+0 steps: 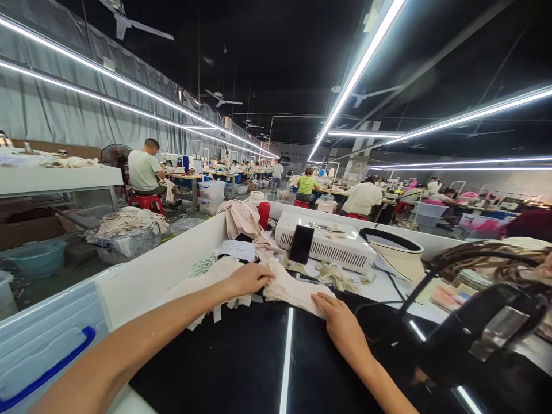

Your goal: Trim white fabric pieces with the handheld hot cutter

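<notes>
A cream fabric piece [293,290] stretches between my two hands above the far edge of a glossy black work surface [233,362]. My left hand [250,279] is closed, pinching the fabric's left end between thumb and fingers. At the right end, my right hand [338,316] grips the edge, its fingers close together and its thumb partly hidden. More cream cut pieces [215,273] lie under and beside my left forearm. Behind the fabric stands a dark phone [301,244], propped against a white vented machine [328,236].
A black machine [487,328] stands close on the right, with a cable nearby. Pale green cord [204,265], fabric scraps [338,276] and a red cone [264,215] are on the table. A blue-handled bin [47,351] is at left. Several people sit at sewing tables beyond.
</notes>
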Demonstrator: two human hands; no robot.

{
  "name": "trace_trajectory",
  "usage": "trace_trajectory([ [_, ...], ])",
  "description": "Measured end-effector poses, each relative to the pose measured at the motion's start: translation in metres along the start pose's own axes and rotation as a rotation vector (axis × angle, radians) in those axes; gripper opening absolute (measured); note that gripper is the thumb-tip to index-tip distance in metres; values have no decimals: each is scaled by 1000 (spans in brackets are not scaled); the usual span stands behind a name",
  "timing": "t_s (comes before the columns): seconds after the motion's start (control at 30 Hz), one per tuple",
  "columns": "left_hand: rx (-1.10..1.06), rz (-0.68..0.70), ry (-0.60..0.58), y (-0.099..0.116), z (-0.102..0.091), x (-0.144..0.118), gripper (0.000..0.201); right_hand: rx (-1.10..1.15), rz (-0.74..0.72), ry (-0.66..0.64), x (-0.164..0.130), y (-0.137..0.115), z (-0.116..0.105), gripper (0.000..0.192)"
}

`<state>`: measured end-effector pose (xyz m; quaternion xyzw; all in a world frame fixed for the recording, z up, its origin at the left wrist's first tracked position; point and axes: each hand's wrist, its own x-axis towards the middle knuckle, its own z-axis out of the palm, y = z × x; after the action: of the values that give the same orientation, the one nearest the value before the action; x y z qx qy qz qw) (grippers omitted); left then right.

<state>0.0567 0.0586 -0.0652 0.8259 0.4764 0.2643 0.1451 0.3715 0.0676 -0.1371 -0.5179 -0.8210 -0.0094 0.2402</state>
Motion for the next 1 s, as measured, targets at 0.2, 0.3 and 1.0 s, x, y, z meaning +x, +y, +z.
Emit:
trace_trajectory([
  [0.2, 43, 32, 105, 17, -9, 24, 29, -177, 35, 32, -6, -12, -11, 80],
  [0.3, 60, 75, 69, 21, 0, 40, 27, -212, 43, 35, -7, -15, -11, 75],
  [1.0, 204, -291, 121, -34, -92, -36, 35, 495, -121, -115, -105, -73, -15, 43],
])
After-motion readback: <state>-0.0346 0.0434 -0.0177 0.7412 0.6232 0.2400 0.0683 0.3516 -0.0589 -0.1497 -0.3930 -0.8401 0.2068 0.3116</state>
